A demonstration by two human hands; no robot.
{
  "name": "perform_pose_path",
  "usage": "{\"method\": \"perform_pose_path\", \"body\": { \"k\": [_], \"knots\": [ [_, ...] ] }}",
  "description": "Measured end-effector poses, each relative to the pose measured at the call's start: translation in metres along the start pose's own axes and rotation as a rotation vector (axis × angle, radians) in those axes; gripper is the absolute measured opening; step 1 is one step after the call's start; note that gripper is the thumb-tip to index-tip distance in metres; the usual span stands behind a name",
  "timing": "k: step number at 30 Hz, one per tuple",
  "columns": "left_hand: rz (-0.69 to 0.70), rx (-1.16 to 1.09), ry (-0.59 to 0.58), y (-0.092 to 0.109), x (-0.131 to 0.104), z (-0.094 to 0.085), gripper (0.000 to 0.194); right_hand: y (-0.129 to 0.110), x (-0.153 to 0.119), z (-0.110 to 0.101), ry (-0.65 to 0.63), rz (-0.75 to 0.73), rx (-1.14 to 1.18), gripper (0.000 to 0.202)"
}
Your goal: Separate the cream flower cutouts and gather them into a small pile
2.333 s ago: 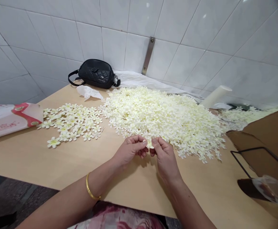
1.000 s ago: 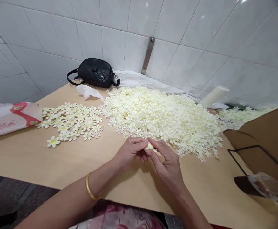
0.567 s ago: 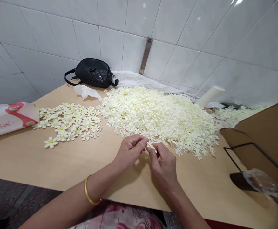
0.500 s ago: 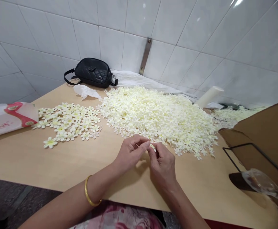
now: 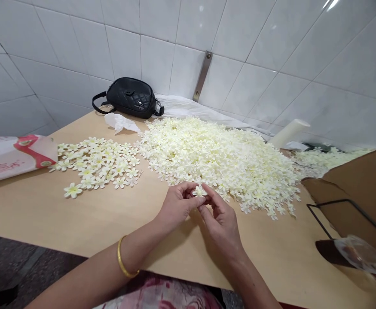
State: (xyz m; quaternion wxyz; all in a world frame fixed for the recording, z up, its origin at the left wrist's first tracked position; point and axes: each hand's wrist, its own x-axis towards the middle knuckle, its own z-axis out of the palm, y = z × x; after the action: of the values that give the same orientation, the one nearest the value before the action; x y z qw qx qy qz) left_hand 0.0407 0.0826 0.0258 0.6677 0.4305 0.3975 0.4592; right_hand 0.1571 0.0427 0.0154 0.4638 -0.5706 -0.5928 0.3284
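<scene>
While both hands meet over the worktop point(image 5: 78, 219), the left hand point(image 5: 176, 206) pinches a small white flower point(image 5: 199, 191); the right hand point(image 5: 222, 219) has its fingertips at the other side, but I cannot tell whether they grip. The flower looks light, soft and easily creased, so its base seems a safer hold than its petals. Beyond lies a large flower heap point(image 5: 213, 150).

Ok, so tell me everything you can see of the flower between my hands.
The flower has white petals spread around a yellowish centre; it looks artificial, material unclear. Your left hand holds it at the fingertips, open face showing, before the big flower pile. Your right hand is beside it, its contact partly hidden.
</scene>
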Motion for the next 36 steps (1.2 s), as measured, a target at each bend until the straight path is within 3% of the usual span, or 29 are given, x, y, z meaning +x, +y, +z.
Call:
{"method": "perform_pose_path", "body": {
  "k": [8,13,18,23,27,33,36],
  "knots": [
    [0.153,0.372,-0.072,-0.005,-0.002,-0.001,0.008,0.001,-0.003,-0.005,-0.017,0.014,-0.07,0.037],
    [0.244,0.598,-0.099,-0.007,-0.002,-0.004,0.025,-0.005,-0.001,-0.014,0.163,-0.228,-0.317,0.029],
    [0.34,0.666,-0.106,-0.011,-0.002,-0.004,0.043,-0.006,-0.004,-0.013,0.116,-0.416,-0.396,0.031],
    [0.435,0.691,-0.054,-0.013,-0.004,-0.004,0.039,0.002,-0.007,-0.005,0.113,-0.35,-0.375,0.034],
    [0.503,0.757,0.002,-0.016,-0.004,-0.006,0.03,0.005,-0.008,0.004,0.058,-0.2,-0.247,0.038],
    [0.567,0.846,0.003,-0.018,-0.002,-0.006,0.026,0.005,-0.003,0.005,-0.048,-0.048,0.015,0.034],
    [0.546,0.849,-0.024,-0.019,0.0,-0.004,0.021,0.006,-0.002,0.001,-0.011,-0.068,-0.036,0.037]
  ]
}}
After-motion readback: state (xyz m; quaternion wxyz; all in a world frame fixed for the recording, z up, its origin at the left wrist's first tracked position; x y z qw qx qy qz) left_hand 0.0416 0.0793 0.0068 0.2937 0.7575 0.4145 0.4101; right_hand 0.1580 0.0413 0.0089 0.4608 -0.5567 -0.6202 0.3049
